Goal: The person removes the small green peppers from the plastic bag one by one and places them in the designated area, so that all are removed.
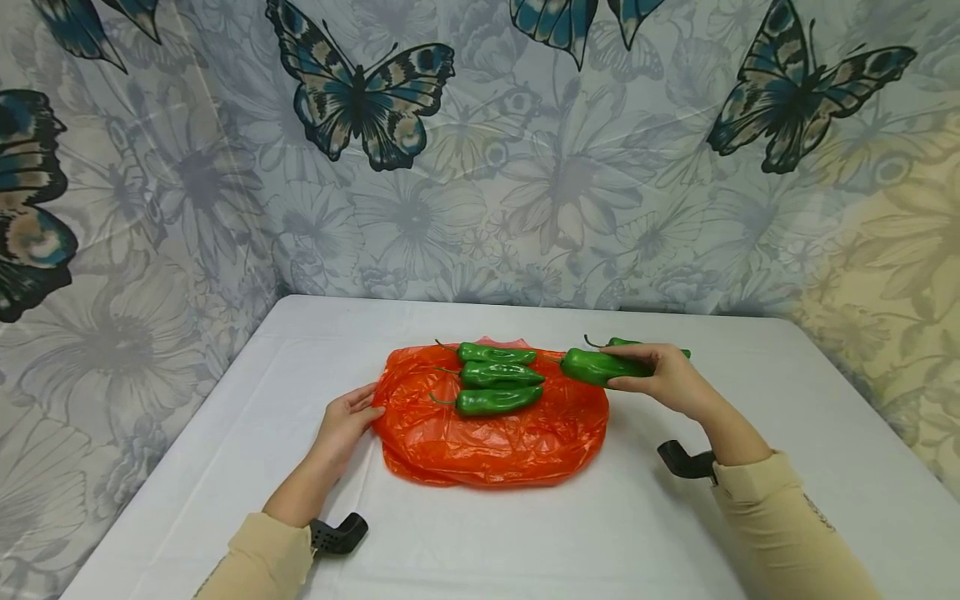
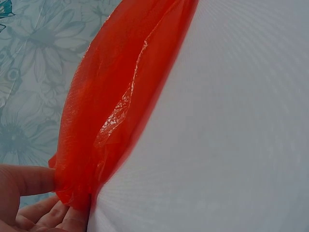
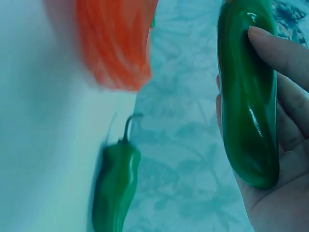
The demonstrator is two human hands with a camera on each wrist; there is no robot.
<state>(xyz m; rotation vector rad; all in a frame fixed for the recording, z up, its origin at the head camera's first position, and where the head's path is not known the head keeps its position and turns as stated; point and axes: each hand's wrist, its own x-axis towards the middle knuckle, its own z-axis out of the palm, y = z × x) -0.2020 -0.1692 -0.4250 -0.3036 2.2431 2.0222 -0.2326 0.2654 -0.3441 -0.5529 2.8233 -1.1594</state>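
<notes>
A crinkled red plastic bag (image 1: 480,454) lies flat on the white table, with three green peppers (image 1: 501,374) side by side on top of it. My left hand (image 1: 347,423) pinches the bag's left edge; in the left wrist view the thumb and fingers (image 2: 36,180) close on the red film (image 2: 111,96). At the bag's right end my right hand (image 1: 667,379) holds another green pepper (image 3: 248,106), its thumb along one side and fingers round the other. Behind that hand, one more green pepper (image 3: 116,186) lies on the table, mostly hidden in the head view.
The white-covered table (image 1: 525,542) stretches to a wall hung with butterfly-and-flower cloth (image 1: 420,225). Along its far side runs the table's back edge. A black wrist mount (image 1: 341,533) sits at my left cuff, another (image 1: 684,460) at my right.
</notes>
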